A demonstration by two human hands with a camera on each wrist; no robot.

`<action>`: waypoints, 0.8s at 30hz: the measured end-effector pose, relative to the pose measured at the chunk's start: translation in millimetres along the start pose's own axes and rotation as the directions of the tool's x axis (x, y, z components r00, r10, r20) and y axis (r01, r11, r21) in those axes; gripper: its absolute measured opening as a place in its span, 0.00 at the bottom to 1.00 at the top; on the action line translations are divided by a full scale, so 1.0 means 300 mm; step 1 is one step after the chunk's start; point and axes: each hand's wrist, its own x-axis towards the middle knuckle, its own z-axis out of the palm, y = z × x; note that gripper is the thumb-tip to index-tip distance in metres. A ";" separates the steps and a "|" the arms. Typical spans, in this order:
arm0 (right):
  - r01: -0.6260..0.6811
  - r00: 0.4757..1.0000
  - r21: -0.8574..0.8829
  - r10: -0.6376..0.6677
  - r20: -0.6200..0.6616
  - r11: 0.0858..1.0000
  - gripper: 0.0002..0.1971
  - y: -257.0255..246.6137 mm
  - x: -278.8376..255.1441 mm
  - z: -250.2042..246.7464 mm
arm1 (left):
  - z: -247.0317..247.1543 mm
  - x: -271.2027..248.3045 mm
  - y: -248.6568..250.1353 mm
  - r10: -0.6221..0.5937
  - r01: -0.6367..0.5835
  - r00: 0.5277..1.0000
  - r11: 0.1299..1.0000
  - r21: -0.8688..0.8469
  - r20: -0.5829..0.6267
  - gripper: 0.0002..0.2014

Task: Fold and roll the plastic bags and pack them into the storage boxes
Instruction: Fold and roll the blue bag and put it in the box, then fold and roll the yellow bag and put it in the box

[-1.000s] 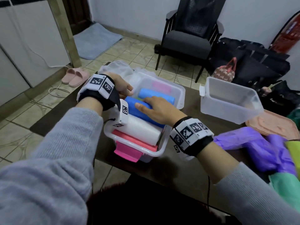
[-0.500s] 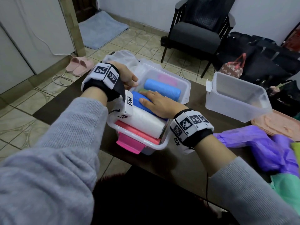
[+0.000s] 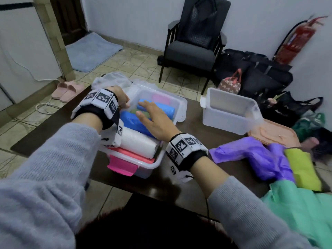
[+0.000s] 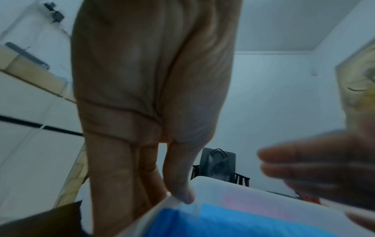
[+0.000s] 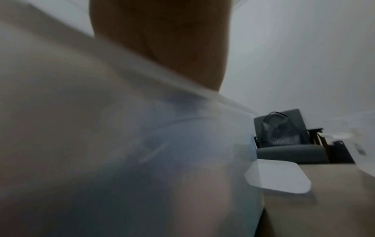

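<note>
Left hand [image 3: 119, 97]: at centre left of the head view, your left hand rests on the left rim of the filled storage box [image 3: 158, 163]; in the left wrist view its fingers [image 4: 178, 181] point straight down, tips against the rim, curled round nothing.
Filled storage box: left of centre on the dark counter [image 3: 195, 180]; it holds a pink roll [image 3: 131, 155] nearest you, then a white roll [image 3: 139, 143], a blue roll [image 3: 130, 120], a green roll [image 3: 142, 112] and a second blue roll [image 3: 164, 108] farther up the frame.
Right hand [image 3: 154, 120]: at the centre, your right hand lies flat over the blue and green rolls, fingers straight and spread, gripping nothing.
Empty storage box [image 3: 231, 112]: right of centre on the counter, well apart from the filled one.
Loose bags: at the right edge, a purple bag [image 3: 251, 157], a yellow-green folded bag [image 3: 303, 171] and a teal bag [image 3: 301, 212] lie unrolled on the counter.
</note>
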 end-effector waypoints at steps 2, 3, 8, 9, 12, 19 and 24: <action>0.003 0.989 0.156 0.020 -0.149 0.988 0.23 0.006 -0.038 -0.024 | 0.004 0.009 0.019 -0.027 0.035 0.998 0.991 0.127 -0.062 0.18; 0.000 0.977 0.194 0.042 -0.209 0.981 0.22 0.018 -0.063 -0.040 | 0.002 -0.009 0.047 -0.016 0.030 0.997 0.980 0.195 -0.074 0.19; -0.115 0.896 0.197 0.187 -0.403 0.974 0.19 0.171 -0.214 -0.176 | 0.012 -0.135 0.323 0.180 -0.156 0.978 0.966 0.207 -0.105 0.26; -0.196 0.875 0.153 0.243 -0.418 0.969 0.20 0.219 -0.245 -0.210 | 0.017 -0.164 0.387 0.242 -0.222 0.963 0.962 0.161 -0.116 0.26; -0.495 0.745 0.074 0.467 -0.477 0.866 0.22 0.373 -0.352 -0.331 | 0.091 -0.247 0.567 0.445 -0.441 0.892 0.895 0.064 -0.076 0.25; -0.896 0.297 0.126 0.787 -0.541 0.426 0.27 0.625 -0.657 -0.617 | 0.557 -0.323 0.775 0.607 -0.611 0.785 0.792 -0.005 0.122 0.31; -0.967 0.075 0.177 0.873 -0.482 0.181 0.26 0.742 -0.795 -0.679 | 0.839 -0.389 0.775 0.603 -0.621 0.779 0.780 0.076 0.171 0.35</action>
